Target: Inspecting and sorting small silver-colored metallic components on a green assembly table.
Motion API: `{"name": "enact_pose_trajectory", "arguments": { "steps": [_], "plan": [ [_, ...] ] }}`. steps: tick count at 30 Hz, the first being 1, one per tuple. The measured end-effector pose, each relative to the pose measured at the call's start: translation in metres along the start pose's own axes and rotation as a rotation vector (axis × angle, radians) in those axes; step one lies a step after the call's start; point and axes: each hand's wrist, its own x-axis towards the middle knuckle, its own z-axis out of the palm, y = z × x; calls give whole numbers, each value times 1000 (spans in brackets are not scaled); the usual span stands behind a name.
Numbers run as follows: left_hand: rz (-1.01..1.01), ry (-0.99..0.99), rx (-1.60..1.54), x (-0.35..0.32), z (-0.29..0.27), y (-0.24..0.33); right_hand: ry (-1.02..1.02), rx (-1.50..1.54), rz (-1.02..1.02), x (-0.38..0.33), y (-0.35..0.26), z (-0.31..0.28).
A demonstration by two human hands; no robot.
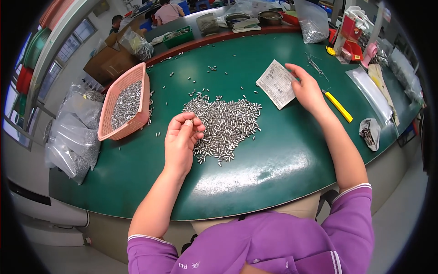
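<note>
Left hand (179, 140) pinched, contents unclear; right hand (307, 89) at slip (276, 85), grip unclear, two o'clock from pile (228, 128); brushing could scatter it.

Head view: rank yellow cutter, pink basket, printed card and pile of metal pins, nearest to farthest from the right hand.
From the right hand:
1. Printed card, at its fingers, left
2. Yellow cutter, just right
3. Pile of metal pins, farther left
4. Pink basket, far left
</note>
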Motion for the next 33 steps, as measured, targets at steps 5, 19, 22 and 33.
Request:
{"name": "enact_pose_trajectory", "arguments": {
  "steps": [5,19,22,33],
  "plan": [
    [-69,-11,1,-7,4,2,26,-96,-61,-3,2,1],
    [-46,-38,-30,-5,6,-1,-289,-97,-339,-31,-18,42],
    [-35,-39,-37,-4,7,0,-27,-212,-437,-33,-21,36],
    [-162,-101,-146,-13,12,4,-452,-192,-569,-55,-64,3]
  ]
}}
